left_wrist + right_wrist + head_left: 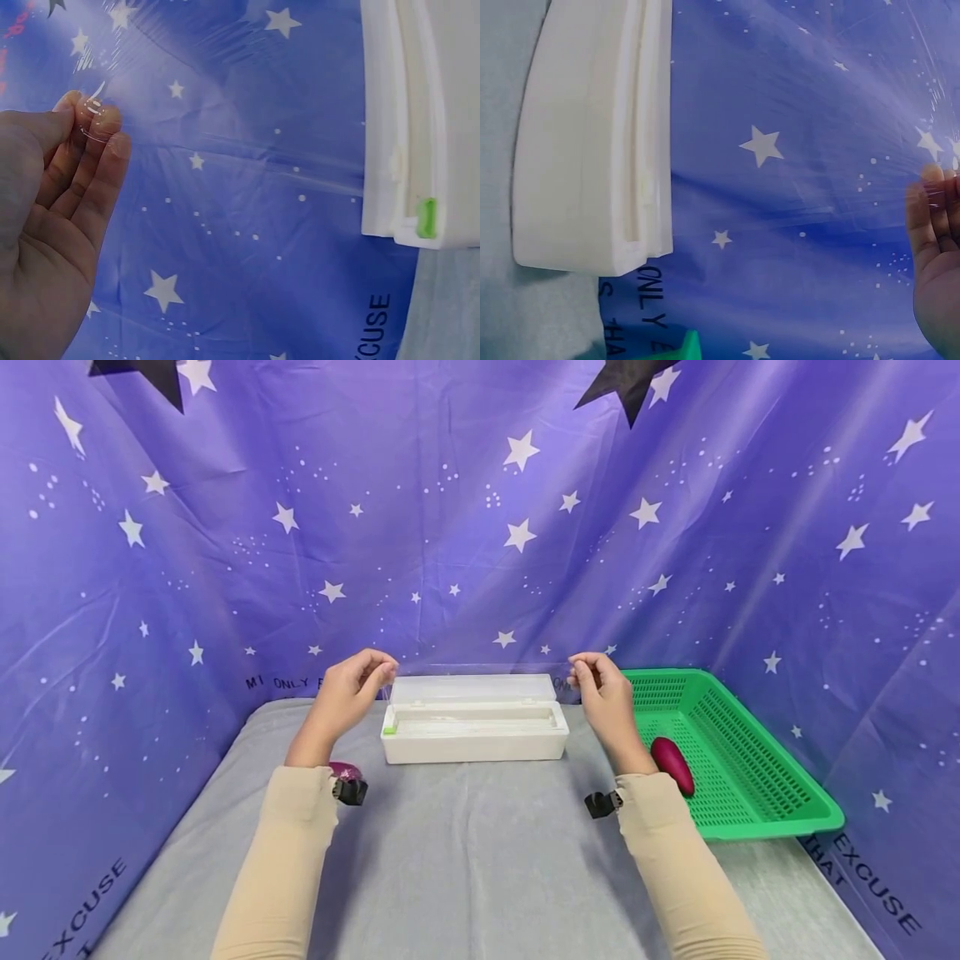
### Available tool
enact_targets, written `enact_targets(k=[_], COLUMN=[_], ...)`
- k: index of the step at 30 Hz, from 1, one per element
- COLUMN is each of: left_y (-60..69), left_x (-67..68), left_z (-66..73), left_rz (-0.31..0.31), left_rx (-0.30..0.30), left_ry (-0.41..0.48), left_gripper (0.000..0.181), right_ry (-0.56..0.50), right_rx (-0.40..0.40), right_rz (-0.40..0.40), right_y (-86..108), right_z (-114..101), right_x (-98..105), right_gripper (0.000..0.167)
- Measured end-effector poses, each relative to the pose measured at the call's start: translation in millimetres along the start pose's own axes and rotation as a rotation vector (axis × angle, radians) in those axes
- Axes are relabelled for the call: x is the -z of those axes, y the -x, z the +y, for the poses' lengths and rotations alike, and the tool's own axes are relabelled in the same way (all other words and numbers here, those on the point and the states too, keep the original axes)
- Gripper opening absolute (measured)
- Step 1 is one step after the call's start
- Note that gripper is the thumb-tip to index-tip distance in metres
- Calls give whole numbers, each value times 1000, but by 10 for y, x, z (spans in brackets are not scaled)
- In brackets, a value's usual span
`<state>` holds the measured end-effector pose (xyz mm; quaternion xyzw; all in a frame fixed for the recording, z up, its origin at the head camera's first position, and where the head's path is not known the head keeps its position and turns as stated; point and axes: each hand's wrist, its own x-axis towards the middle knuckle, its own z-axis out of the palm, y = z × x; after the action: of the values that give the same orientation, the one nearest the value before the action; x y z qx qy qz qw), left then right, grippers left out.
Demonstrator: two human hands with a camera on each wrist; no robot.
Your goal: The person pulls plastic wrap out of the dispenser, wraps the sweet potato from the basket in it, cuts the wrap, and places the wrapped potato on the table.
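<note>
A sheet of clear plastic wrap (247,154) is stretched between my two raised hands. My left hand (347,689) pinches one side of it between thumb and fingertips. On the other side my right hand (609,703) pinches the wrap (840,127), though part of that hand is cut off in the right wrist view. Below and between the hands stands a long white dispenser box (476,750), its translucent lid (472,690) raised. A small green slider (427,218) sits at the box's left end. Whether the film still joins the box, I cannot tell.
To the right stands a green plastic basket (738,820) holding a dark magenta oblong object (674,766). A magenta object (346,770) is partly hidden behind my left wrist. Grey cloth (465,860) covers the table, and a purple starry curtain (420,527) hangs close behind.
</note>
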<state>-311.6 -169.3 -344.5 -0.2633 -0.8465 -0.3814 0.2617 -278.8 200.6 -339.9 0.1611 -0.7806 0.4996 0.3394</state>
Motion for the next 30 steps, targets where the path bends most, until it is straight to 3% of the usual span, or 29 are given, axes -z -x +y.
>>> enact_targets(k=[13,30], left_y=[-97,-165], left_x=[137,265], left_z=[141,299], left_rz=[36,66], left_rx=[-47,-116], left_ry=[12,5], left_gripper=[18,16], right_ry=[-34,-49], right_rx=[62,64], right_rz=[14,43], right_y=[-102,-175], right_z=[-137,-339], right_x=[71,156], right_gripper=[18,19])
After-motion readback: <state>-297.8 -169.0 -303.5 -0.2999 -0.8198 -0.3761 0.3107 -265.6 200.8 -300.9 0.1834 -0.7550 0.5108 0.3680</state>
